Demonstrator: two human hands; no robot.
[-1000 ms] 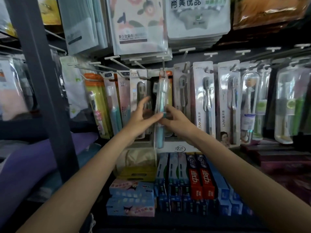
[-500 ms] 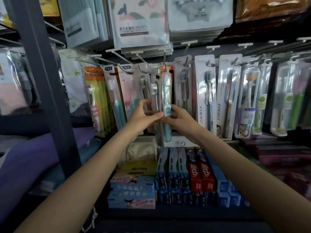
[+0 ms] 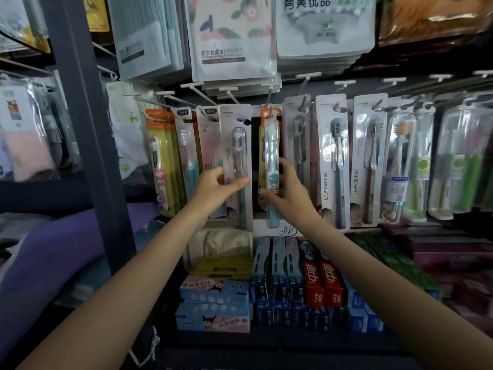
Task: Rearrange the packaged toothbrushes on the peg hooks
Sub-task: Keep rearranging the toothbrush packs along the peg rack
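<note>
A row of packaged toothbrushes hangs from white peg hooks (image 3: 269,100) across the middle of the display. My left hand (image 3: 216,186) pinches the lower part of a white-carded grey toothbrush pack (image 3: 236,156) between thumb and fingers. My right hand (image 3: 286,190) grips a teal toothbrush pack with an orange top (image 3: 271,156), which hangs on the centre hook. A dark gap separates the two packs. More white LMK packs (image 3: 332,156) hang to the right, and yellow and pink packs (image 3: 162,161) hang to the left.
Towel and cloth packs (image 3: 229,38) hang on the row above. Toothpaste boxes (image 3: 312,281) are stacked on the shelf below my arms. A dark grey upright post (image 3: 88,129) stands at the left. Clear-cased green toothbrushes (image 3: 458,166) fill the far right.
My hands have parted: the left one left the teal pack and took hold of the white-carded pack beside it. The teal pack now hangs on the centre hook in my right hand.
</note>
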